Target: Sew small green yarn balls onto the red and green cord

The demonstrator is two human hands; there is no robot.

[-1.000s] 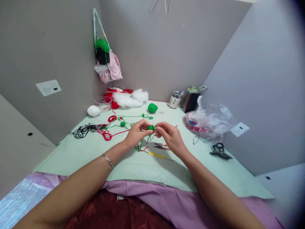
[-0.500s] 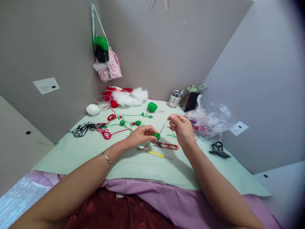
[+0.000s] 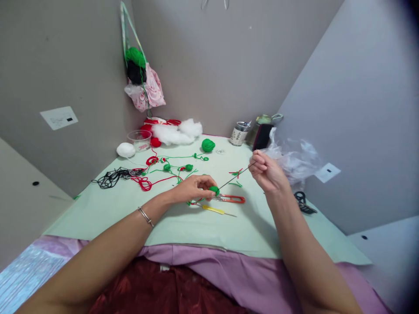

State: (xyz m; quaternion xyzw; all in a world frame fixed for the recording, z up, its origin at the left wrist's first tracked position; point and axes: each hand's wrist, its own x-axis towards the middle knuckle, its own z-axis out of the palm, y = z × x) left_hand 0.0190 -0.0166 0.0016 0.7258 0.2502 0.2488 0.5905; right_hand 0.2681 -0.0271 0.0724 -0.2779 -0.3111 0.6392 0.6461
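My left hand [image 3: 198, 187] is closed around a small green yarn ball [image 3: 214, 190], its fingertips pinching it from the left. A taut black thread [image 3: 236, 175] runs from the ball up to my right hand [image 3: 266, 171], whose fingers are pinched shut on it. Whether a needle sits in those fingers I cannot make out. Just below the ball lie orange-handled thread snips [image 3: 234, 199]. Nearer to me is a crochet hook with a yellow handle [image 3: 212, 209].
Small green balls and red and green strands [image 3: 166, 167] lie left of centre, beside tangled black yarn [image 3: 114, 178]. White stuffing [image 3: 176, 132], a green yarn ball [image 3: 208, 145] and a can [image 3: 239, 134] stand behind. A plastic bag [image 3: 297, 161] and black hair clip [image 3: 306, 204] are right.
My right hand has moved to the right, away from the green ball, and the black thread between the hands is now longer. My left hand holds nearly still.
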